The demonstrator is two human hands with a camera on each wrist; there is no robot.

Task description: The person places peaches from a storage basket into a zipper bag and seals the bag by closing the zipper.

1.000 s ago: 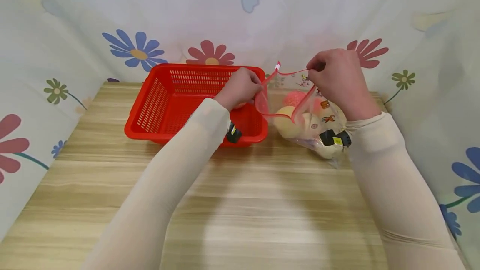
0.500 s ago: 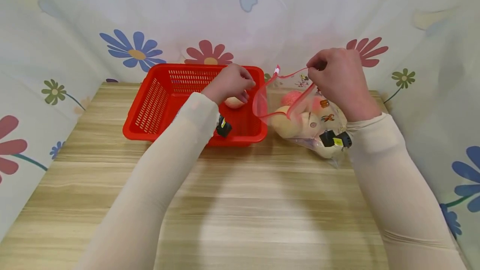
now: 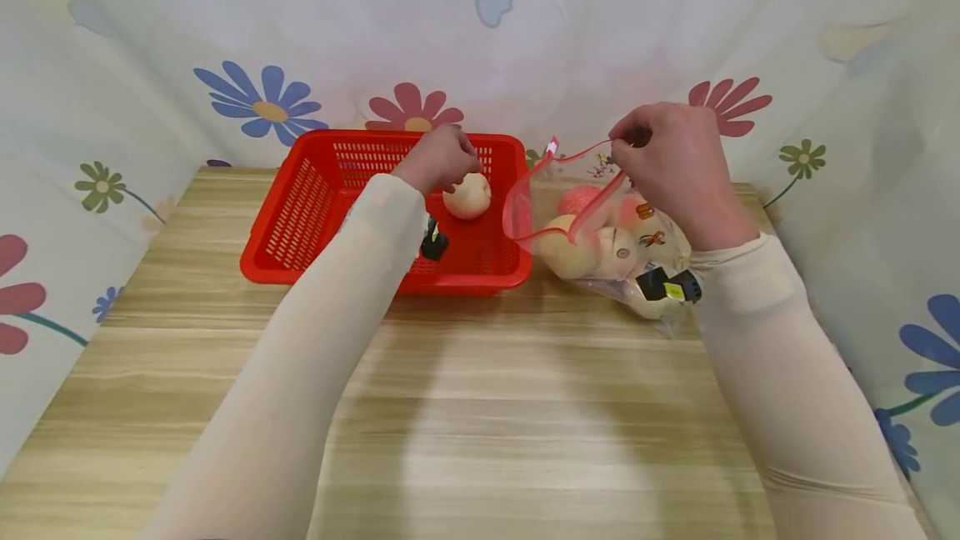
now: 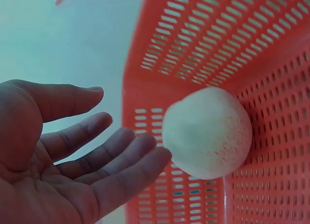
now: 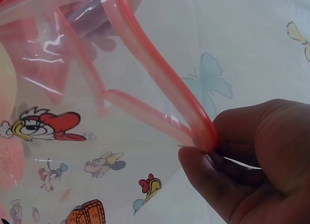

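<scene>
My left hand [image 3: 438,158] hovers over the right part of a red plastic basket [image 3: 382,281]. Beneath its fingers sits a pale round peach [image 3: 468,197] with reddish speckles. In the left wrist view the fingers are spread and relaxed, and one fingertip overlaps the peach [image 4: 208,133]; I cannot tell if it touches. My right hand [image 3: 675,169] pinches the pink zip edge of a clear printed bag [image 3: 633,269] between thumb and fingers, as the right wrist view confirms. The bag's mouth gapes toward the basket. Several pale and pink round things lie inside it.
The basket and bag stand side by side at the back of a wooden table [image 3: 480,407]. A white cloth [image 3: 615,32] printed with flowers and butterflies hangs behind and at both sides. A black wrist camera [image 3: 435,242] sits under the left sleeve.
My left hand has let go of the bag's edge and moved left over the basket, revealing the peach. The right hand keeps its pinch on the bag in nearly the same place.
</scene>
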